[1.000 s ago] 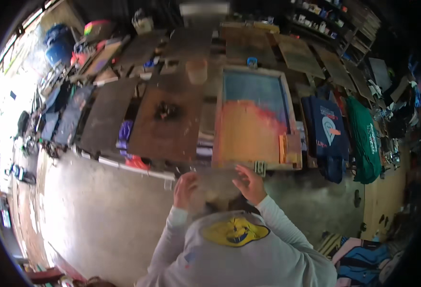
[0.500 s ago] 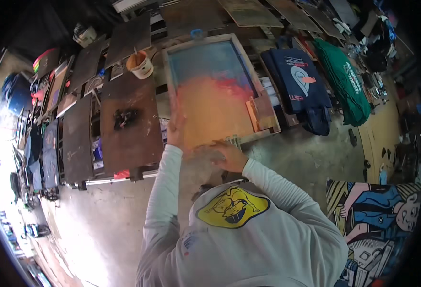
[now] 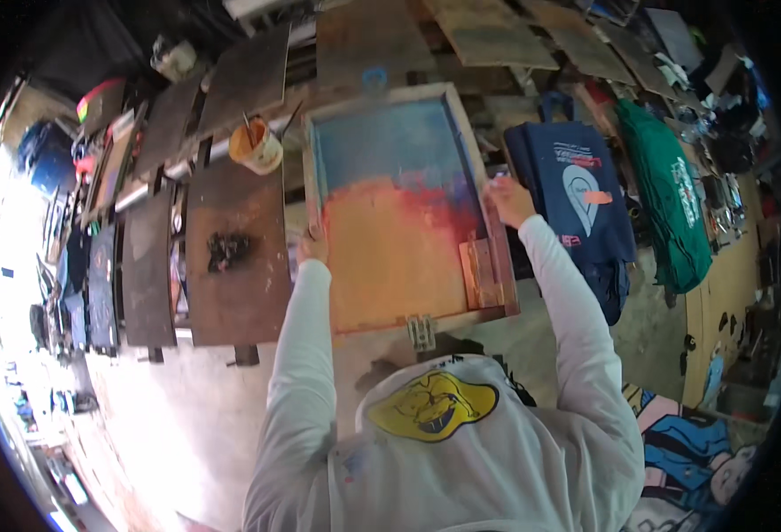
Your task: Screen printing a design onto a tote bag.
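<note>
A wooden-framed printing screen [image 3: 390, 257] stretches out ahead of me, its mesh blue at the far part, smeared red across the middle and orange on the near part. My left hand [image 3: 313, 243] is closed round the frame's left side, fingers partly hidden. On the opposite side, higher up, my right hand [image 3: 508, 200] grips the right rail. A squeegee-like piece [image 3: 481, 273], orange-stained, rests inside the near right corner. At the middle of the near rail sits a metal hinge clamp [image 3: 421, 332].
Left of the screen, a brown board [image 3: 235, 266] bears a dark smudge; a paint-stained white bucket [image 3: 256, 148] with sticks stands beyond it. Navy bags [image 3: 577, 191] and folded green cloth [image 3: 665, 195] lie to the right. More boards [image 3: 368, 40] line the far side.
My right hand has moved from the near rail up to the frame's right side. The left hand stays on the left rail. The view has shifted slightly.
</note>
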`<action>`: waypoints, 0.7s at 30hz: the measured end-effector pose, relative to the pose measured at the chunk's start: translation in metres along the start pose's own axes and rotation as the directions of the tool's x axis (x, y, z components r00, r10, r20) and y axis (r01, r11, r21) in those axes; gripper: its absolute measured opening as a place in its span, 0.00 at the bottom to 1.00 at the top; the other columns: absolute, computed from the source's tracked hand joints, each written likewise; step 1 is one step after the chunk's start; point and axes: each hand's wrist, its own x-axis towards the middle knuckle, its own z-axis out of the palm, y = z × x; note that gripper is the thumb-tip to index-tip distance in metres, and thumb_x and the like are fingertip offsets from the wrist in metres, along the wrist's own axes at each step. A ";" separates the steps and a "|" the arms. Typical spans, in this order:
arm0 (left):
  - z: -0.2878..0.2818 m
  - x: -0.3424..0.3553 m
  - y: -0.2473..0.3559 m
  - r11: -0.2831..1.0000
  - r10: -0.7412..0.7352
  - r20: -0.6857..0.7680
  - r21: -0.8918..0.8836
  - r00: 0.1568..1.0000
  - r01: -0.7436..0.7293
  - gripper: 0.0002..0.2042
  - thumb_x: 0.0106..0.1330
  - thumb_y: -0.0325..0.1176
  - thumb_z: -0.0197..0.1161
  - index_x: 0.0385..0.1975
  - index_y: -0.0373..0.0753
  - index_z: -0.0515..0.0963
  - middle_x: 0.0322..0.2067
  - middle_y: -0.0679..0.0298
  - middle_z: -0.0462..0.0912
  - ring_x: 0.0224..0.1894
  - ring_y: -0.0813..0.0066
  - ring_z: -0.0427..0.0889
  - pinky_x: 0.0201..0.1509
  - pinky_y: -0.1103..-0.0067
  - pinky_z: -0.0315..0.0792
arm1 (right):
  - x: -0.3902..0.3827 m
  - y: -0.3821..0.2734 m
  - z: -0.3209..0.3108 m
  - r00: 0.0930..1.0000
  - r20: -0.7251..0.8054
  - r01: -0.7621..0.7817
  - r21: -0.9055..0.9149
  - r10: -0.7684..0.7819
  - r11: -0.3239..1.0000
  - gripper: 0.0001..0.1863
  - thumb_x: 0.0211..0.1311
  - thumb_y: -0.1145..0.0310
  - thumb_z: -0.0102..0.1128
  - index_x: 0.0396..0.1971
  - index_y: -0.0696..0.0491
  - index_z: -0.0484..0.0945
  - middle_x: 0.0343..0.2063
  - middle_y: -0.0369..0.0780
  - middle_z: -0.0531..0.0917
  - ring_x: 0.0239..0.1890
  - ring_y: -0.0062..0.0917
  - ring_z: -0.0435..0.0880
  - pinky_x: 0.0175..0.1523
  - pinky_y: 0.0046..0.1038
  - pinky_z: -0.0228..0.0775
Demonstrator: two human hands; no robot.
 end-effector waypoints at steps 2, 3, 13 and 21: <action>-0.031 0.014 -0.005 0.994 -0.093 -0.032 -0.061 0.995 0.091 0.32 0.70 0.59 0.42 0.43 0.32 0.80 0.43 0.37 0.80 0.51 0.36 0.78 0.54 0.54 0.70 | 0.030 -0.015 0.031 0.992 0.006 0.129 -0.129 -0.129 0.983 0.28 0.69 0.44 0.53 0.48 0.57 0.78 0.39 0.49 0.86 0.41 0.44 0.86 0.47 0.38 0.77; -0.032 0.017 -0.005 0.993 -0.102 -0.049 -0.069 0.994 0.098 0.32 0.70 0.59 0.42 0.43 0.32 0.80 0.43 0.37 0.80 0.51 0.36 0.78 0.54 0.54 0.70 | 0.036 -0.002 0.043 0.996 0.066 0.079 -0.210 -0.067 0.974 0.31 0.69 0.43 0.50 0.48 0.59 0.78 0.41 0.54 0.84 0.43 0.49 0.84 0.49 0.42 0.75; -0.032 0.004 -0.005 0.991 -0.132 0.042 0.035 0.990 0.131 0.33 0.70 0.60 0.40 0.45 0.34 0.82 0.45 0.37 0.80 0.54 0.36 0.76 0.58 0.56 0.70 | 0.046 0.044 0.053 0.885 0.442 -0.123 -0.080 0.146 0.989 0.49 0.66 0.27 0.31 0.62 0.60 0.71 0.56 0.58 0.77 0.63 0.53 0.71 0.68 0.40 0.60; -0.046 0.018 0.000 0.937 -0.185 0.082 0.314 0.979 0.151 0.38 0.73 0.62 0.32 0.48 0.31 0.79 0.46 0.36 0.79 0.53 0.36 0.76 0.58 0.54 0.70 | 0.049 0.034 0.068 0.926 0.376 -0.084 0.080 0.048 0.993 0.48 0.68 0.28 0.31 0.60 0.61 0.71 0.55 0.57 0.78 0.64 0.49 0.72 0.67 0.36 0.61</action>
